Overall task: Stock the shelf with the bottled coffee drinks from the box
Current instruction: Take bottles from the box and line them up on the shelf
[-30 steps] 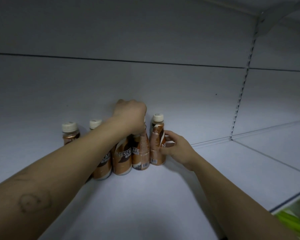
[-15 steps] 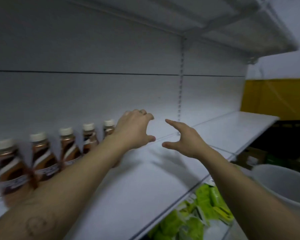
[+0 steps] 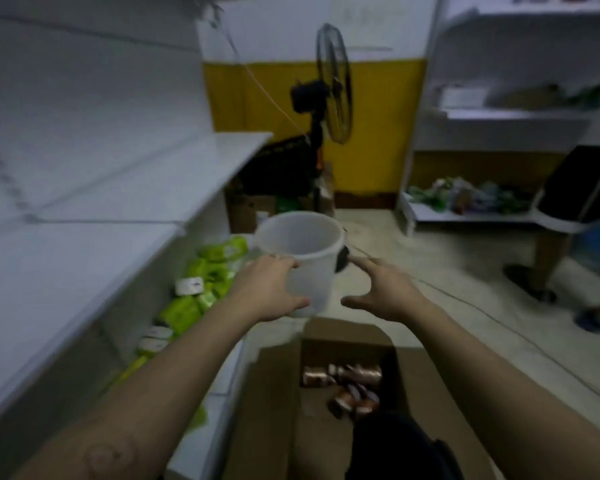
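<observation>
Two hands, left (image 3: 271, 289) and right (image 3: 383, 292), spread, empty | one box (image 3: 278, 393) | bottles (image 3: 347, 386) blurred, uncountable

bottles (image 3: 349, 388) blurred in box (image 3: 278, 393), labels unreadable, box's near end cut off

No text, brand or number can be read anywhere, since the whole view is blurred. The bottled coffee drinks (image 3: 347, 386) lying in the box (image 3: 278, 393) near the bottom show only copper and dark smears where labels would be. The white tags on the green packets (image 3: 201, 289) under the left shelf (image 3: 84, 237) carry dark marks too smeared to make out, and a pale sign (image 3: 463, 96) on the far right shelving is just as unreadable.
</observation>
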Action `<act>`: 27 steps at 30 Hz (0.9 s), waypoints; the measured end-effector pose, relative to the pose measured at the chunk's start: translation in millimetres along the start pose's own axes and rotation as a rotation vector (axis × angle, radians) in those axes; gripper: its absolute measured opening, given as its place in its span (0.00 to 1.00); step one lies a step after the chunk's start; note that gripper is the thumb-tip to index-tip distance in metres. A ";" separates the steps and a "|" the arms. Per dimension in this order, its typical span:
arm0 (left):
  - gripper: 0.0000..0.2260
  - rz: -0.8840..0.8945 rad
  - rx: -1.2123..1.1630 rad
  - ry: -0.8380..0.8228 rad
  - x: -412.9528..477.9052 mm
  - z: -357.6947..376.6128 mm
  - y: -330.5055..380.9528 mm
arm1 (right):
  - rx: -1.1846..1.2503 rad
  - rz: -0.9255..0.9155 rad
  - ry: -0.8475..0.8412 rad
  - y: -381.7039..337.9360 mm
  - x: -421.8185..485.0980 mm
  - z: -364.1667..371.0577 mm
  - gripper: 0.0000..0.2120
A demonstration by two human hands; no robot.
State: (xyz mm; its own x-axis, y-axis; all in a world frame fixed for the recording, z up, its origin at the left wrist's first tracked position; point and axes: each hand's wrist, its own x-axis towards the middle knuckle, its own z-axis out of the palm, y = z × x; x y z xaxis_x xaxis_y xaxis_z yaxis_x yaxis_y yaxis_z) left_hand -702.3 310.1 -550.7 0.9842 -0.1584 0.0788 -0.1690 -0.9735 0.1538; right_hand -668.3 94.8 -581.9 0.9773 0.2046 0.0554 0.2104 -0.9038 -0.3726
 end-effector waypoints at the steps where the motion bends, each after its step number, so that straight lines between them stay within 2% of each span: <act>1: 0.34 0.008 -0.020 -0.064 13.3 24.2 9.1 | -0.003 0.073 -0.033 24.2 -2.8 14.3 0.41; 3: 0.34 0.025 -0.056 -0.178 36.5 72.3 24.7 | 0.008 0.201 -0.105 65.4 -6.3 45.9 0.40; 7: 0.35 0.024 -0.138 -0.372 70.9 168.3 42.0 | 0.073 0.312 -0.218 123.7 -4.7 112.6 0.38; 13: 0.30 -0.010 -0.199 -0.572 111.0 297.5 33.1 | 0.142 0.421 -0.424 182.9 17.1 210.4 0.37; 18: 0.33 -0.079 -0.336 -0.710 128.1 408.0 16.1 | 0.216 0.565 -0.604 219.8 37.6 300.4 0.33; 21: 0.35 -0.165 -0.418 -0.711 129.6 463.0 12.6 | 0.335 0.731 -0.593 236.4 43.4 353.8 0.34; 25: 0.37 -0.324 -0.544 -0.730 131.7 521.2 16.3 | 0.482 0.931 -0.461 247.4 50.5 408.7 0.40; 27: 0.35 -0.371 -0.594 -0.728 132.1 542.9 20.2 | 0.541 0.993 -0.371 250.3 52.4 426.1 0.40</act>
State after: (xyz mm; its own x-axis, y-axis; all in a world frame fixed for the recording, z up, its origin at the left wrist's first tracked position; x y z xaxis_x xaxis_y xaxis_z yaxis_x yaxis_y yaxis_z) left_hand -547.2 180.1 -1072.0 0.7389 -0.1175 -0.6634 0.3507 -0.7737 0.5277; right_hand -575.6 39.4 -1067.0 0.6205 -0.3186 -0.7166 -0.7598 -0.4703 -0.4488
